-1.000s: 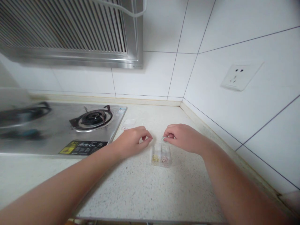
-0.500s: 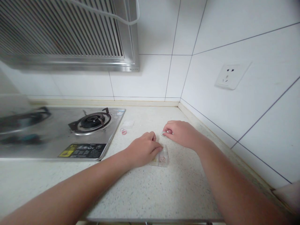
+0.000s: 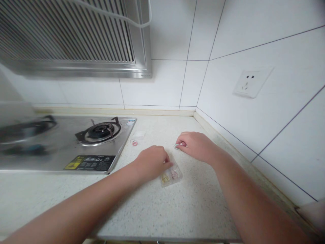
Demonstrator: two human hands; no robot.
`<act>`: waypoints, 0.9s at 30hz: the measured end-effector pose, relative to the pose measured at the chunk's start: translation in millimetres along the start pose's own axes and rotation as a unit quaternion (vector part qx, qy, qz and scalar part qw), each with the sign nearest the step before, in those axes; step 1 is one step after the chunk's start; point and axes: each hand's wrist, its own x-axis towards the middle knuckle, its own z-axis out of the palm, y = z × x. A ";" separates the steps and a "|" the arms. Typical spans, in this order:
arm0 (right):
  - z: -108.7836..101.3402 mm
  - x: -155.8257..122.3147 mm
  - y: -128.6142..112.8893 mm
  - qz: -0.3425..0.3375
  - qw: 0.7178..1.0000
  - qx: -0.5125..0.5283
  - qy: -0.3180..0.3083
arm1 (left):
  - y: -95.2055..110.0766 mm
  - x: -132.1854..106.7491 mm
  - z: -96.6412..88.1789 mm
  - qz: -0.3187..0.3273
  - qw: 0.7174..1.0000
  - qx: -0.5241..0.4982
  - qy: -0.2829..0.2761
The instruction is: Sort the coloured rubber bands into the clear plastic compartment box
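A small clear plastic compartment box [image 3: 171, 179] lies on the speckled countertop. Yellowish loops [image 3: 165, 178] and pinkish loops [image 3: 174, 174], perhaps small elastic bands, show in its two near compartments. My left hand [image 3: 153, 162] covers the far left part of the box, fingers curled and thumb at its edge, gripping it. Just beyond the box, my right hand [image 3: 194, 145] pinches a thin whitish loop [image 3: 175, 146] between thumb and fingertips, close above the counter. Farther left, a pink loop [image 3: 134, 143] rests beside a small transparent piece [image 3: 139, 135], too faint to name.
A steel gas stove [image 3: 127, 142] with a black burner [image 3: 101, 130] occupies the left side. Above it hangs a slatted range hood [image 3: 142, 64] with a white cable [image 3: 137, 24]. The tiled right wall holds a power socket [image 3: 252, 83]. The counter's front edge [image 3: 165, 238] runs along the bottom.
The box has turned and shifted slightly nearer, so more of its near compartments shows. My left hand has changed its hold on it. My right hand keeps the whitish loop, almost still.
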 end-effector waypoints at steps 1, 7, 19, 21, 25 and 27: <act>-0.4 0.0 -0.4 0.000 1.000 0.000 -0.001 | 1.6 -0.9 -2.0 -0.016 1.000 0.003 -0.012; -1.4 0.5 -2.5 -0.003 1.000 0.000 -0.004 | 9.9 -8.1 -19.5 -0.061 0.995 0.043 -0.070; -2.8 -3.8 -3.2 -0.005 1.000 0.013 -0.018 | 18.3 6.9 -21.1 -0.064 0.987 0.128 -0.075; -2.5 -4.6 -3.0 -0.007 1.000 0.015 -0.016 | 18.2 6.0 -19.3 -0.053 0.987 0.131 -0.073; 0.1 -5.2 -1.4 -0.011 0.999 0.033 -0.010 | 14.2 2.2 -21.6 -0.024 0.991 0.112 -0.066; 2.9 -4.5 0.4 -0.014 0.998 0.058 -0.008 | 9.3 0.8 -25.6 -0.009 0.995 0.071 -0.065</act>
